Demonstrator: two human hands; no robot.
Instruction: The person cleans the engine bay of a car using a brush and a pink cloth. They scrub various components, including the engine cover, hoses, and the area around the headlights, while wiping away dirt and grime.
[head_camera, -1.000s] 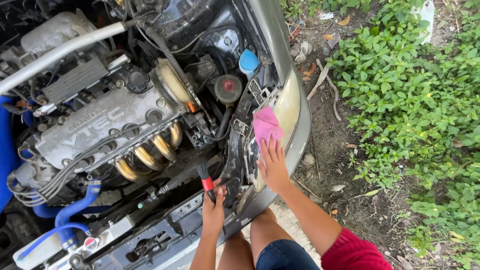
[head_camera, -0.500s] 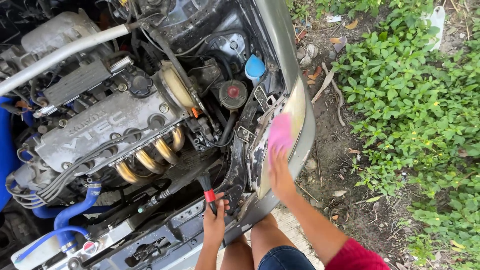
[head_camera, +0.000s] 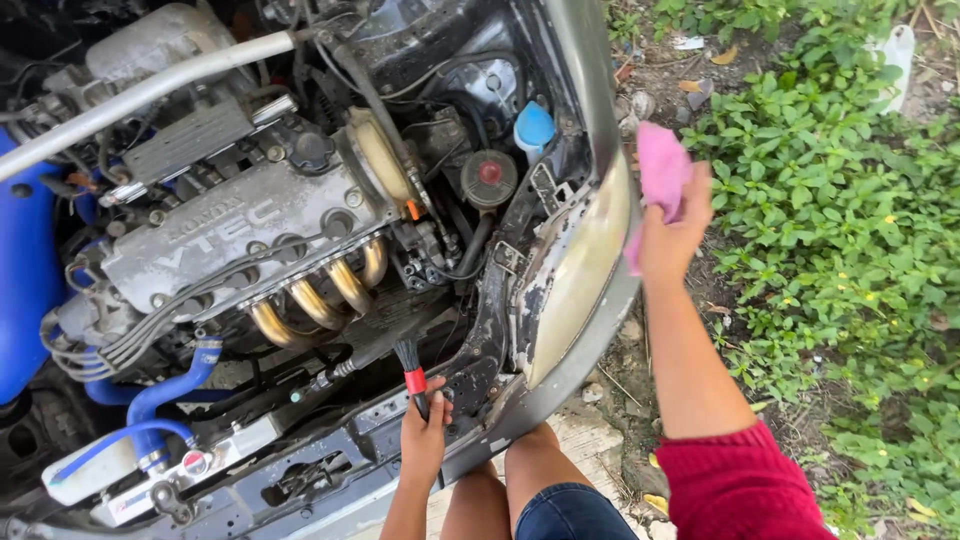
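A: How far along does the cleaning look?

B: Partway, I'd judge. The headlight (head_camera: 578, 285) is cloudy and the metal panel (head_camera: 475, 385) beside it is grimy.

A: And the hands?

B: The left hand (head_camera: 423, 432), low centre of the frame, is clamped round a small brush (head_camera: 410, 368). The right hand (head_camera: 672, 235), right of centre, grips a pink cloth (head_camera: 660, 175) just off the headlight's outer edge.

A: Which way does the brush point?

B: Its long axis runs near vertical in the frame, bristles up towards the engine (head_camera: 240, 240), handle down.
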